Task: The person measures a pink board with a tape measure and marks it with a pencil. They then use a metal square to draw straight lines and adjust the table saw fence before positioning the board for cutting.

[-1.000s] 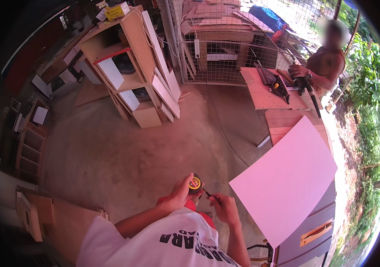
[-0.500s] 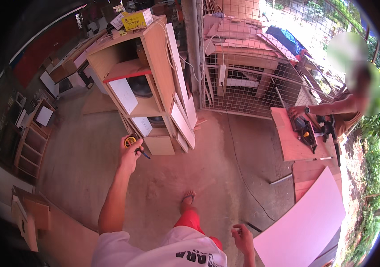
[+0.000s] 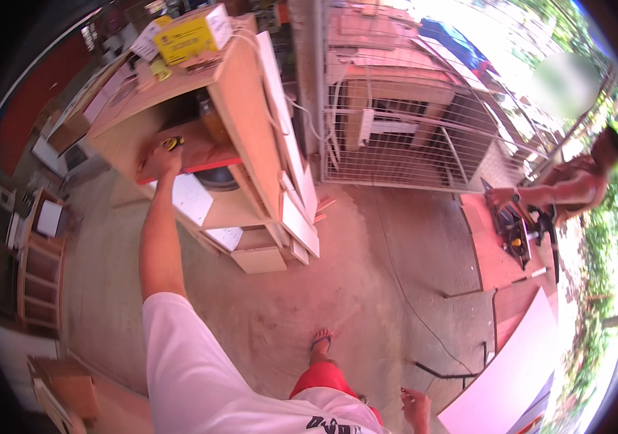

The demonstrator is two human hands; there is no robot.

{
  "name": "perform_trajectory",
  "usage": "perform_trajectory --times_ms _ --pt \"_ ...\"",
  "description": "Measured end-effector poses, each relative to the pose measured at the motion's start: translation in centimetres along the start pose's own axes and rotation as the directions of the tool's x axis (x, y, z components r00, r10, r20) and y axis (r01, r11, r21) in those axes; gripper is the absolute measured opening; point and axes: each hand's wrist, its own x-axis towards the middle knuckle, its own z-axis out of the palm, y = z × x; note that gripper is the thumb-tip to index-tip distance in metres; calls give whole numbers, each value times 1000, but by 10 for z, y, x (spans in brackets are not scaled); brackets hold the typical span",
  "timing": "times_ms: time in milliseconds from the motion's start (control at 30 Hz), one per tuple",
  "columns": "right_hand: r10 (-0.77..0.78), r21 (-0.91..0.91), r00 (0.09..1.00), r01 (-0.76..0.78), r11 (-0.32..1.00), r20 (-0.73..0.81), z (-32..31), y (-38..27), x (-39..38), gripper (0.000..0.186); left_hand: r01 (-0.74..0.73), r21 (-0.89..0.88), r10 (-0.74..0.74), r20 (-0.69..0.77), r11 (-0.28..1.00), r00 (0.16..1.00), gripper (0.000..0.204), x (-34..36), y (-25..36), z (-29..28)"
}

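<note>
My left hand (image 3: 161,158) reaches into the upper opening of a tall plywood cabinet (image 3: 246,116), over a red-edged shelf (image 3: 215,157), with a black-and-yellow tape measure (image 3: 172,143) in its fingers. A speaker (image 3: 218,179) and a white panel (image 3: 187,199) show below that shelf. My right hand (image 3: 415,406) hangs low beside my red shorts, fingers curled on something small that I cannot make out.
Yellow screw box (image 3: 186,40) tops the cabinet. Wire mesh (image 3: 403,166) stands behind. A co-worker (image 3: 576,184) works over a tool (image 3: 515,242) at the right bench. A white sheet (image 3: 504,369), black metal legs (image 3: 442,375) and a cord (image 3: 403,282) are nearby.
My left hand, tape measure in it, has moved from my waist up and forward into the cabinet. My right hand dropped to my side. The co-worker's arm reaches further over the bench.
</note>
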Motion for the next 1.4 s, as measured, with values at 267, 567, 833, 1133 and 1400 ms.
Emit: perform_trajectory --times_ms 267,567,833,1133,1400 --pt "-203 -177 962 171 969 -181 7 26 -10 17 -361 -366 285 -245 858 927 45 -130 24 40" --pt "-226 376 868 408 832 -442 14 83 -98 18 -437 -768 831 551 469 -77 33 -666 139 -82" --pt "451 554 667 -68 830 -593 24 359 -274 21 -484 -850 777 444 207 -447 35 -856 237 -188" --pt "848 919 392 -15 393 -356 64 468 -360 28 -442 -895 735 261 -59 -626 39 -1007 310 -253" --pt "830 912 466 -105 397 -307 46 453 -302 27 -644 -750 835 445 151 -322 63 -1050 311 -183"
